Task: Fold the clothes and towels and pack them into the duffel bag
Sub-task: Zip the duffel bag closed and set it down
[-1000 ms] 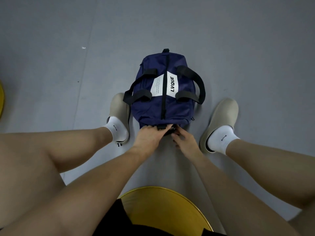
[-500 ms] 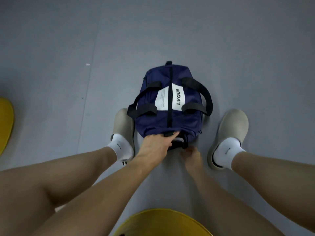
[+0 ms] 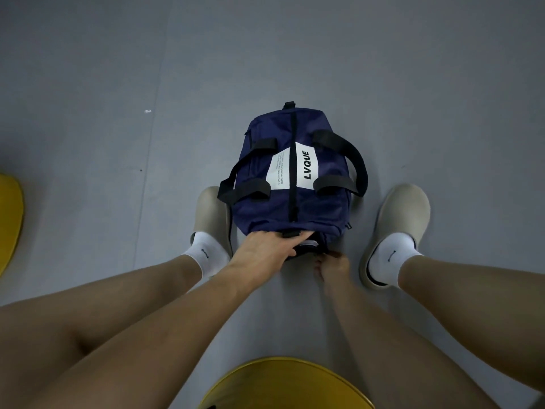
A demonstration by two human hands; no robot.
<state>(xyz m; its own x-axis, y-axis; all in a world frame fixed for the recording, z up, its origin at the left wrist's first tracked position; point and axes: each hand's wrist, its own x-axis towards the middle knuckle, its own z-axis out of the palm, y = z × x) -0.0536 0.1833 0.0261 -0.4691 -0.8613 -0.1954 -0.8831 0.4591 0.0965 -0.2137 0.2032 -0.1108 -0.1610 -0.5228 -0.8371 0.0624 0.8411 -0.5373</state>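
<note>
We are logging: bag (image 3: pixel 295 208) zipped | left hand (image 3: pixel 265 247) pressing flat on its near end | right hand (image 3: pixel 333 264) dropping lower than a second ago, blurred, grip unclear | packing likely finishing.

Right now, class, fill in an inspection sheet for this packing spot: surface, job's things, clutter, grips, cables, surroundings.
Surface: grey floor.
Job's things: navy duffel bag stands on the floor between the feet; its top zip looks closed and its black handles hang to either side. No clothes or towels seen.
Clutter: white speck on the floor.
Grips: left grip lays its fingers on the bag's near end. Right grip is lower at the same end, too blurred to tell its hold.
Cables: nothing seen.
Surroundings: yellow seat at the near edge, yellow object at the left edge, beige shoes flanking the bag.
</note>
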